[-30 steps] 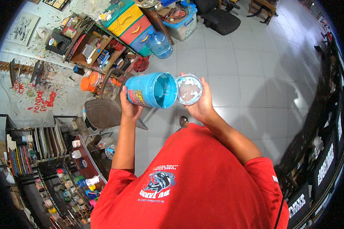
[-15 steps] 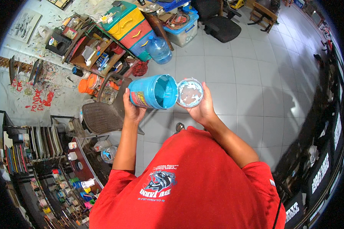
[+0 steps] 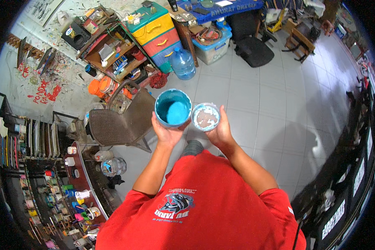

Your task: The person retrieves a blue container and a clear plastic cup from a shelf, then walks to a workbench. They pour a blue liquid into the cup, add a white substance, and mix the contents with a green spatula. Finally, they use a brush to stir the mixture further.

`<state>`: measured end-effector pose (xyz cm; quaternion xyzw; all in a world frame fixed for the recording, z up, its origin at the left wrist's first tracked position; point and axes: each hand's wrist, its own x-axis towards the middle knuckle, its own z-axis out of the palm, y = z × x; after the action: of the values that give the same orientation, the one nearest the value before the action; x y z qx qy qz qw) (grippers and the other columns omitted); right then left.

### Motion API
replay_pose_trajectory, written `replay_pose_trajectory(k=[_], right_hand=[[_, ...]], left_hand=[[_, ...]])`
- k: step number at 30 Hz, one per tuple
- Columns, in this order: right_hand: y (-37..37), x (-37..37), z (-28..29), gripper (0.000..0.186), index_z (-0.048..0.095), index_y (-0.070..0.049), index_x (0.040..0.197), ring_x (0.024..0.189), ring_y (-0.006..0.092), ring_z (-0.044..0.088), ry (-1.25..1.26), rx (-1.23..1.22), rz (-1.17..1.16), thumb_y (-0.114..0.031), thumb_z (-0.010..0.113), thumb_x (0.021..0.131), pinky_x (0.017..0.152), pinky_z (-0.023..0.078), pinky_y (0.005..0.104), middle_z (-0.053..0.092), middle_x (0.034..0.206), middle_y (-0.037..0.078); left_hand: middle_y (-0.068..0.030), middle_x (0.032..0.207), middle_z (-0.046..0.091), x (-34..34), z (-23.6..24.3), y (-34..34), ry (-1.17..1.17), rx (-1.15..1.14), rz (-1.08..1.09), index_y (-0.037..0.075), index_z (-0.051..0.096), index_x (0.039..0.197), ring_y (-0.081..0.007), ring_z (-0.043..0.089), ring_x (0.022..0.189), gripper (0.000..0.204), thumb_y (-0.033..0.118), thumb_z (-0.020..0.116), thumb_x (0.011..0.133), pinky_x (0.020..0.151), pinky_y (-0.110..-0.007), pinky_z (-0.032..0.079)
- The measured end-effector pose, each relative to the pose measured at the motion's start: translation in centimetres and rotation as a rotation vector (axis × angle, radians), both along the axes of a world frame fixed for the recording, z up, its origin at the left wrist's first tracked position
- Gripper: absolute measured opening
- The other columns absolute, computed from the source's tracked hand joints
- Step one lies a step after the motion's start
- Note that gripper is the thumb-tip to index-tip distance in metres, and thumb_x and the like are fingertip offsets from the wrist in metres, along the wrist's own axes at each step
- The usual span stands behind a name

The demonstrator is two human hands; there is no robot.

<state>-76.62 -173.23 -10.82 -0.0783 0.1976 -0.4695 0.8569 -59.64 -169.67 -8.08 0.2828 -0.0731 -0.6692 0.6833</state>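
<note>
Grey tiled floor (image 3: 254,108) spreads beneath a cluttered workroom. Over it, the left hand (image 3: 168,135) grips a blue tub (image 3: 163,104), thumb up its left side and the other fingers curled around the near side and underneath, probably because so wide a vessel needs bearing from below. Its open mouth faces up toward the head, so the inside shows: darker blue walls and a paler round patch (image 3: 178,111) (wet paint or a dried coat, I cannot tell which).

Just beside it, the right hand (image 3: 221,133) grasps a round lid (image 3: 206,117) by the edge, its thumb along the right rim and the rest of the hand beneath. Flakes of white and blue cling to the face turned upward; holding it by the edge seems to keep the fingers off them. Whether lid and tub touch is hard to tell.

Farther out, a brown woven chair (image 3: 118,121) stands to the left. Beyond are a blue water bottle (image 3: 183,63) and coloured drawers (image 3: 154,35), set toward the wall, perhaps to leave floor for walking. Small paint pots (image 3: 56,189) crowd a rack at lower left.
</note>
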Motion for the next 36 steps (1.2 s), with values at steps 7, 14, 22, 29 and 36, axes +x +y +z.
replay_pose_trajectory(k=[7, 14, 22, 29, 36], right_hand=[[-7.6, 5.1, -1.6, 0.053, 0.047, 0.003, 0.126, 0.114, 0.0257, 0.056, 0.23, -0.214, 0.037, -0.04, 0.027, 0.104, 0.101, 0.043, 0.0399, 0.058, 0.122, 0.016], [-17.3, 10.4, -2.3, 0.034, 0.053, -0.008, 0.115, 0.099, 0.0182, 0.06, 0.556, -0.251, 0.248, -0.035, 0.039, 0.1, 0.08, 0.054, 0.0396, 0.059, 0.108, 0.007], [-29.4, 18.7, -4.0, 0.024, 0.052, -0.007, 0.115, 0.082, 0.018, 0.063, 0.805, -0.208, 0.261, -0.024, 0.043, 0.1, 0.063, 0.055, 0.0331, 0.061, 0.099, 0.006], [-42.8, 24.5, -8.5, 0.024, 0.052, -0.005, 0.114, 0.085, 0.0164, 0.059, 0.87, -0.434, 0.105, -0.024, 0.05, 0.098, 0.062, 0.05, 0.0287, 0.059, 0.098, 0.009], [-60.7, 31.2, -8.1, 0.023, 0.052, -0.002, 0.111, 0.081, 0.0207, 0.06, 0.987, -0.709, 0.176, -0.02, 0.052, 0.096, 0.066, 0.05, 0.0335, 0.062, 0.099, 0.014]], left_hand=[[-0.0086, 0.107, 0.064, 1.5, -0.5, -6.9, 0.234, -0.054, 0.345, 0.015, 0.059, 0.118, -0.0328, 0.06, 0.096, 0.058, 0.061, 0.049, 0.083, 0.097, -0.052, 0.042], [-0.0187, 0.096, 0.063, 8.7, -2.5, -17.8, 0.183, -0.141, 0.442, 0.005, 0.058, 0.115, -0.0365, 0.061, 0.09, 0.065, 0.061, 0.042, 0.086, 0.101, -0.061, 0.038], [-0.0151, 0.107, 0.062, 16.2, -2.2, -28.7, 0.053, -0.092, 0.461, 0.009, 0.05, 0.126, -0.0344, 0.059, 0.099, 0.072, 0.066, 0.032, 0.086, 0.099, -0.057, 0.04], [-0.0108, 0.112, 0.063, 22.1, -7.6, -37.4, 0.205, -0.166, 0.473, 0.014, 0.053, 0.125, -0.0316, 0.057, 0.104, 0.071, 0.068, 0.032, 0.084, 0.1, -0.056, 0.036], [-0.0102, 0.119, 0.06, 25.2, -5.3, -51.5, 0.228, -0.158, 0.55, 0.015, 0.052, 0.126, -0.0304, 0.053, 0.111, 0.078, 0.073, 0.041, 0.076, 0.101, -0.065, 0.026]])
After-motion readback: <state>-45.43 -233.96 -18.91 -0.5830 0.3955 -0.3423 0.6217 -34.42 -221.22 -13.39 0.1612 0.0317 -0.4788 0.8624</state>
